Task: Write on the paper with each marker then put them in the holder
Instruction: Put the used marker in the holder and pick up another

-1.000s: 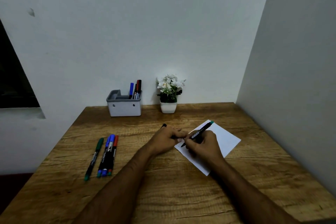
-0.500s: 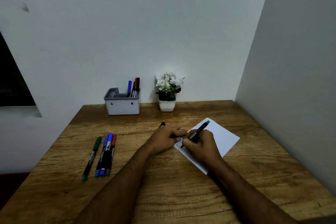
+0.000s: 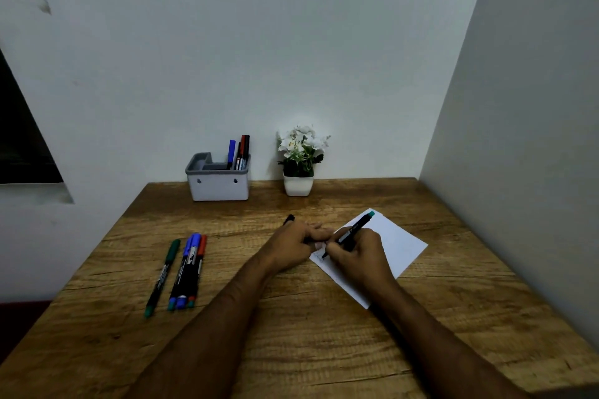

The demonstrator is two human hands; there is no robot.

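So the right hand point(image 3: 358, 253) is curled around a black marker with a teal end point(image 3: 355, 232), tip down on the near-left corner of the white paper point(image 3: 400, 244), where a few faint scribbles show. The paper sits angled on the right half of the wooden table point(image 3: 291, 334). The left hand point(image 3: 293, 244) rests just left of it, fingers folded around something dark that looks like a cap point(image 3: 289, 219) poking out the far side, with its fingertips at the paper's edge. Over on the left, four markers point(image 3: 181, 272) lie side by side: a green one a bit apart, then two blue and a red bunched together. At the far edge by the wall there's a grey holder point(image 3: 218, 186) with a few markers standing in its right side, and a little potted plant point(image 3: 299, 160) right of it.
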